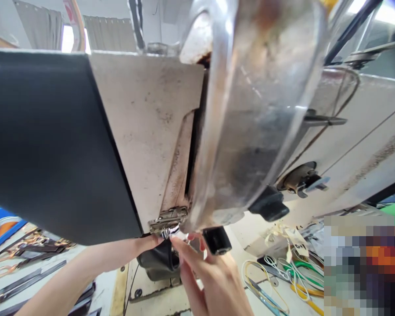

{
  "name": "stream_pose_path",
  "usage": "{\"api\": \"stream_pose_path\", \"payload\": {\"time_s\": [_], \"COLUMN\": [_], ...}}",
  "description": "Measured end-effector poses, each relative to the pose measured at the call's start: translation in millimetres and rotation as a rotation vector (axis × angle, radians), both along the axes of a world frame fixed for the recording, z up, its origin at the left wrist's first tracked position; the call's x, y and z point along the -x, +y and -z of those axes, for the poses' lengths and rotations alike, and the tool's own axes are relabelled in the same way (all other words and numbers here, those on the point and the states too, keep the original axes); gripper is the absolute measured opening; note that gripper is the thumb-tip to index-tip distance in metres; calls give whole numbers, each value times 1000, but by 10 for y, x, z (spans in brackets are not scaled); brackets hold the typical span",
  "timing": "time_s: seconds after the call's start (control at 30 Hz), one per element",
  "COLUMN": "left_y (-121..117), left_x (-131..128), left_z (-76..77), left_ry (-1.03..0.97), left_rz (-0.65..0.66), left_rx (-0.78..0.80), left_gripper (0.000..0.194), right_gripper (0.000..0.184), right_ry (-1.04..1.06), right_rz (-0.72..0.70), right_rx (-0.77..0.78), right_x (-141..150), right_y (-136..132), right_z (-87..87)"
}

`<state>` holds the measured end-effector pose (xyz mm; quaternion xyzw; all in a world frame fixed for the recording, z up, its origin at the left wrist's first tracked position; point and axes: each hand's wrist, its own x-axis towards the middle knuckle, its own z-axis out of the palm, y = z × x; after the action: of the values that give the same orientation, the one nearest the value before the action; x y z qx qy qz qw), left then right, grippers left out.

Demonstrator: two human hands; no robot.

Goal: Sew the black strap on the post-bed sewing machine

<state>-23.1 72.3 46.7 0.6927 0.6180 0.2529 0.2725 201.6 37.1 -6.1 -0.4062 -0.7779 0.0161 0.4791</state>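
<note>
White tag — seemingly "D-1"; right hand at metal fitting.

Grey curtains flank a bright window; white light glares upper right.

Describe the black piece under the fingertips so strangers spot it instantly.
Start at the big pale machine and go down to the metal fitting at its bottom. Just beneath, beside the right hand, is the black piece; unlike the glossy black block nearby, it looks soft and curls open.
</note>
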Motion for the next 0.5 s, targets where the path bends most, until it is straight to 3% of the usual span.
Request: {"api": "stream_pose_path", "payload": {"time_s": [0.13, 0.2, 0.27, 0.33, 0.4, 0.5], "left_y": [-70, -143, -218, -267, -268, -191], "left_x": [18, 38, 61, 79, 89, 90], "left_z": [40, 64, 77, 85, 105, 161], "left_ry": [97, 142, 179, 171, 99, -26], "left_rz": [-51, -94, -194, -271, -207, -19], "left_rx": [89, 95, 115, 104, 34, -8], "left_gripper": [42, 53, 67, 74, 70, 58], "right_gripper": [40, 48, 51, 51, 39, 28], "right_ry": [802, 979, 925, 809, 650, 369], "right_rz": [-229, -355, -442, -476, -472, -346], "right_rx": [464, 609, 683, 737, 679, 438], "right_x": [-195, -255, -250, -179, -61, 155], "right_y": [182, 267, 289, 238, 137, -54], "right_z": [-104, -171, -152, -3, 251, 641]}}
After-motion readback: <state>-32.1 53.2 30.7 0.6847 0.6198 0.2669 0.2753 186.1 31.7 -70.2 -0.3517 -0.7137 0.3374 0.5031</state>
